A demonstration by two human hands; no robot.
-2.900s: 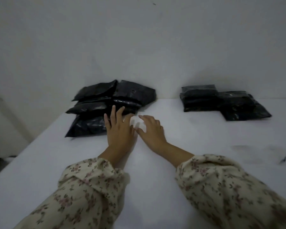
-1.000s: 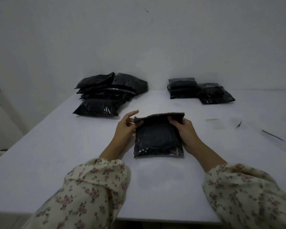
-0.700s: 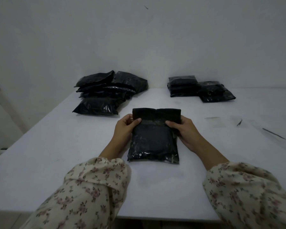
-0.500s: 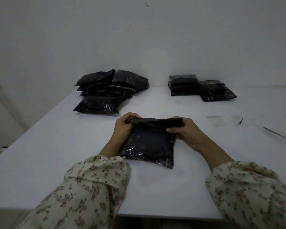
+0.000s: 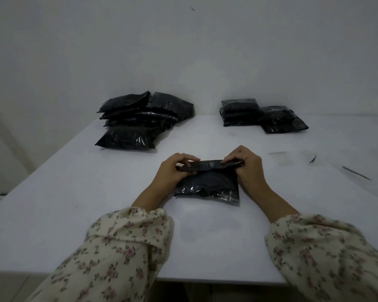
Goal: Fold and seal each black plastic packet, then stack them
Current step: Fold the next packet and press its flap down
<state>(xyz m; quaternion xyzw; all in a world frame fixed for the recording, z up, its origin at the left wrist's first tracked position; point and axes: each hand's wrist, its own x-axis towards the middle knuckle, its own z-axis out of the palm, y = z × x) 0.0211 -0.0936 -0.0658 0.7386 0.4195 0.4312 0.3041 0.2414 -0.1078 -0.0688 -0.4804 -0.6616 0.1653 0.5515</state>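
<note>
A black plastic packet (image 5: 207,186) lies on the white table (image 5: 96,192) in front of me, its top flap folded over towards me. My left hand (image 5: 172,173) pinches the left end of the folded flap. My right hand (image 5: 247,166) pinches the right end, fingers curled over the fold. A loose pile of several black packets (image 5: 140,123) sits at the back left. A neater group of black packets (image 5: 260,116) sits at the back right against the wall.
Thin clear strips (image 5: 279,158) and a dark sliver (image 5: 356,173) lie on the table to the right of my hands. The table's front edge (image 5: 205,280) runs just beyond my flowered sleeves. A white wall closes off the far side.
I took a packet from the left pile and laid it in front of me. Both hands folded its top flap down and now pinch the fold tighter.
</note>
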